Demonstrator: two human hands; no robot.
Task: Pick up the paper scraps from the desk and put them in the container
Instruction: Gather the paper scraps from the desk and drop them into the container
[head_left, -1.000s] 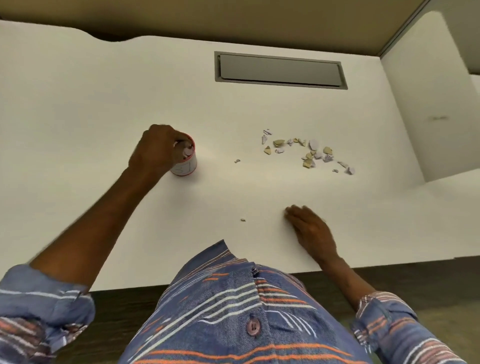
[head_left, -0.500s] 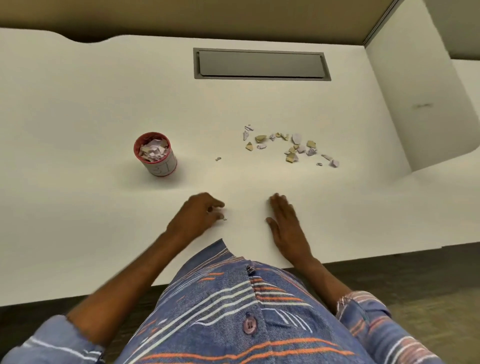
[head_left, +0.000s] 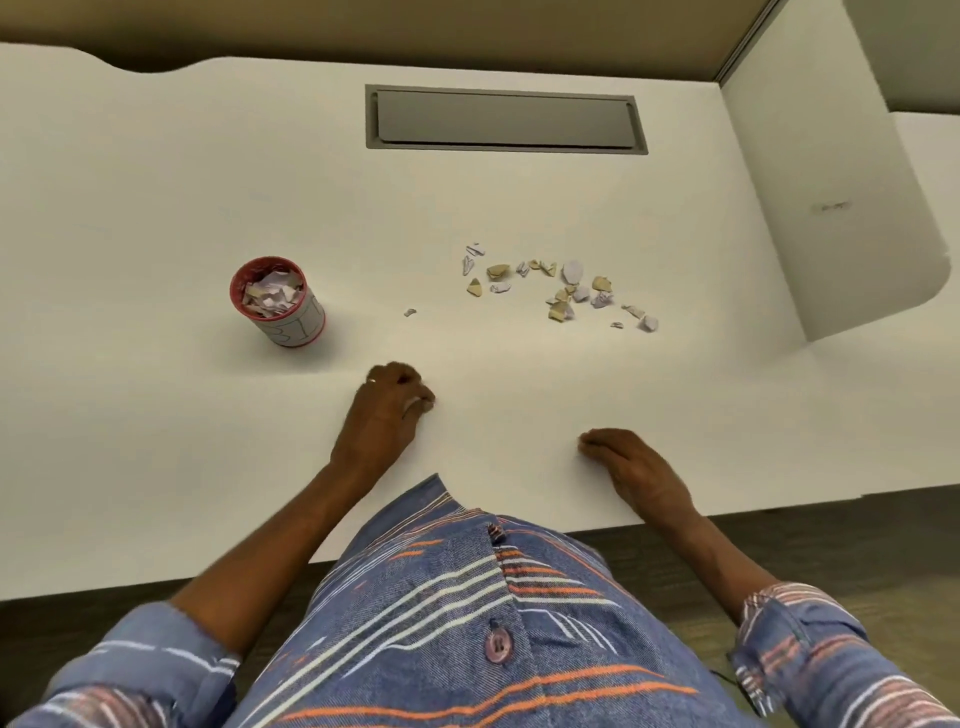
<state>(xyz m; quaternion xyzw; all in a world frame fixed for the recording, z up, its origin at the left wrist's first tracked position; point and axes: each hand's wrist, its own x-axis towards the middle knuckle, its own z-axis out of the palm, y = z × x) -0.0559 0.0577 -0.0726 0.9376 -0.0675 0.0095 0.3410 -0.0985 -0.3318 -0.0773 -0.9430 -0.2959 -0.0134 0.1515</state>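
Note:
A small white container with a red rim (head_left: 306, 327) stands on the white desk (head_left: 156, 415) at the left, holding several paper scraps. A loose cluster of white and tan paper scraps (head_left: 561, 291) lies to the right of centre, with one stray scrap (head_left: 410, 312) between it and the container. My left hand (head_left: 387, 415) rests on the desk below the stray scrap, its fingertips pinched together on a tiny scrap that is mostly hidden. My right hand (head_left: 636, 470) lies flat and empty near the desk's front edge.
A grey recessed cable hatch (head_left: 506, 119) sits at the back of the desk. A white partition panel (head_left: 831, 208) rises along the right side. The desk's front edge runs just behind my hands, with dark floor below.
My left hand left the container, came down to the small scrap near the front of the desk and pinched its fingers over it. My right hand stayed flat, shifting slightly right.

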